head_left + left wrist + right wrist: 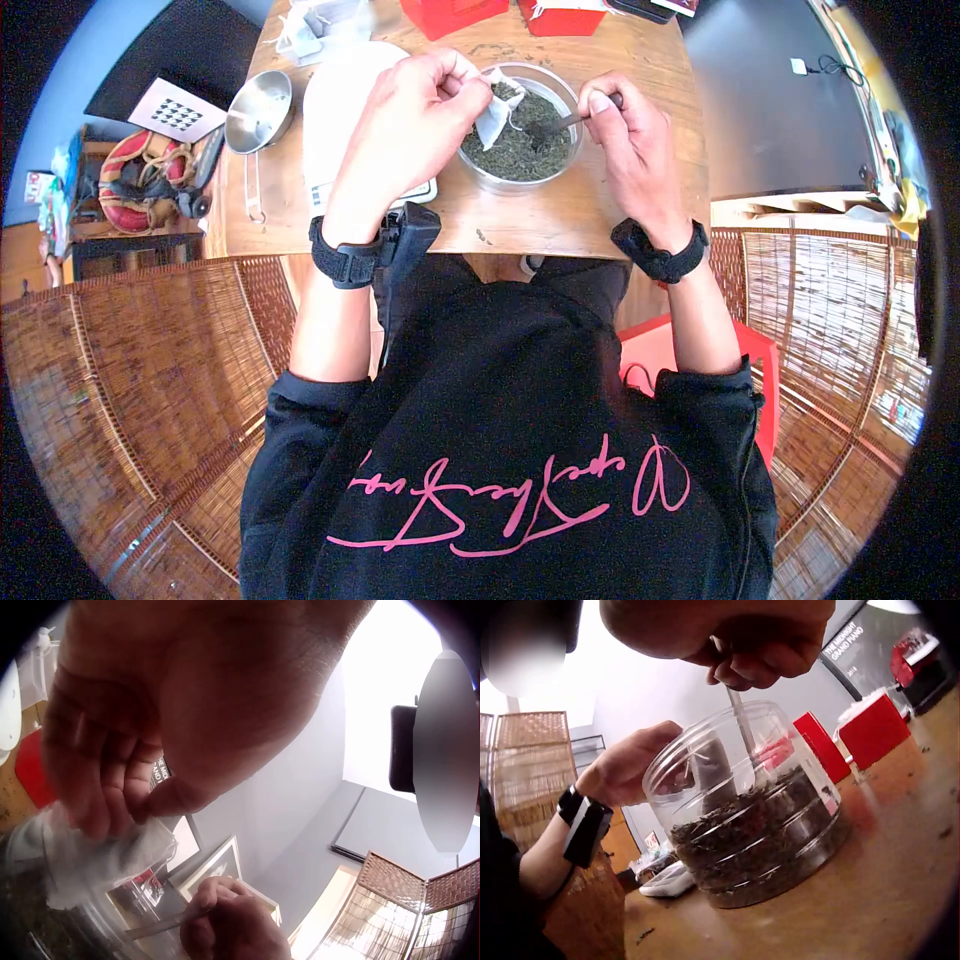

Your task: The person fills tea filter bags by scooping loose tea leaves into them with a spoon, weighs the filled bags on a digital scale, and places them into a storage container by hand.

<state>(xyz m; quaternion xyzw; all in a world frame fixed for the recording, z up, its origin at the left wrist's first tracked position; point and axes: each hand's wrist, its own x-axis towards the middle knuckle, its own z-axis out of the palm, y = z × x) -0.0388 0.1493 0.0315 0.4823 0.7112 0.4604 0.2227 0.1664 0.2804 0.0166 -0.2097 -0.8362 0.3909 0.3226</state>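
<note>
My left hand (408, 122) pinches the top of a small white tea bag (490, 124) between thumb and fingertips. In the right wrist view the bag (714, 771) hangs inside a clear plastic jar (761, 851), its lower end down at the dried leaves. Dark, loose tea leaves (505, 162) fill roughly the lower half of that jar. The right hand (637, 145) grips the handle of a spoon (571, 122) slanting over the jar's right rim, its tip in the leaves. Seen from the left wrist, the spoon handle (155, 927) points toward the bag.
Left of the jar, partly under my left forearm, lies a white scale (335, 95). A small metal pan (258, 115) stands at the table's left edge. Toward the back are a clear plastic box (335, 28) and red boxes (455, 14). Leaf crumbs dot the wooden table (640, 60).
</note>
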